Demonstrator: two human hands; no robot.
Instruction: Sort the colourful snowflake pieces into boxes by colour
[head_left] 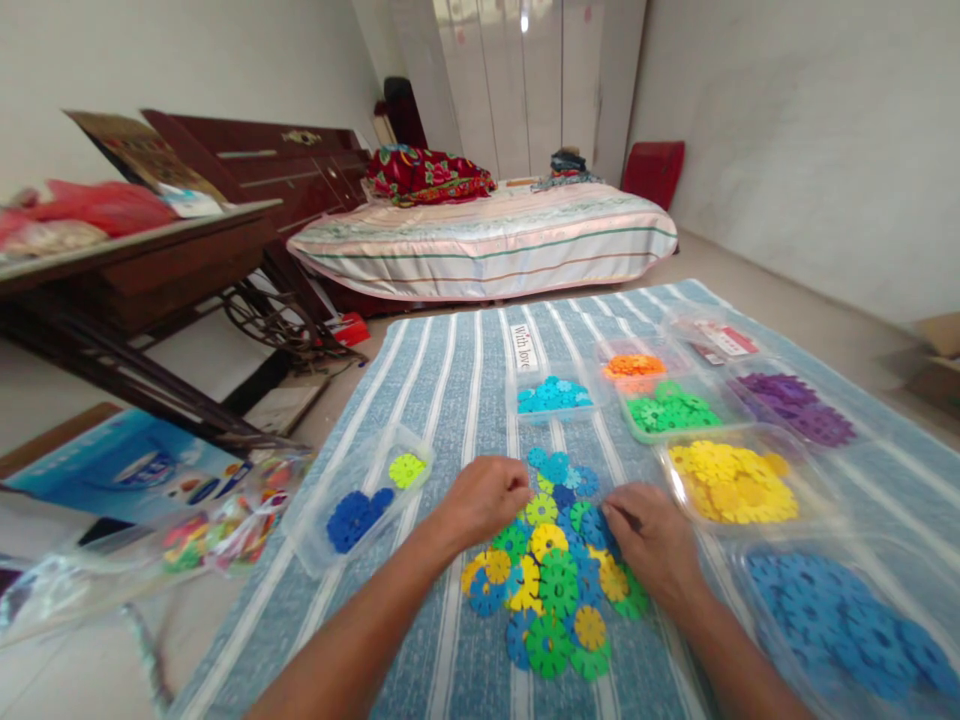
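Note:
A loose pile of plastic snowflake discs (551, 575) in blue, green and yellow lies on a blue striped cloth (450, 390). My left hand (484, 497) rests at the pile's upper left edge, fingers curled down onto the discs. At the pile's right side, my right hand (654, 540) has its fingers pinched at a blue disc. What either hand holds is hidden under the fingers.
Clear tubs ring the pile: dark blue and lime discs (364, 505) at left, cyan (553, 394), orange (634, 367), green (670, 408), purple (799, 408), yellow (733, 482) and blue (847, 615) at right. A bag of mixed discs (217, 525), a table (127, 270) and a bed (487, 240) lie beyond.

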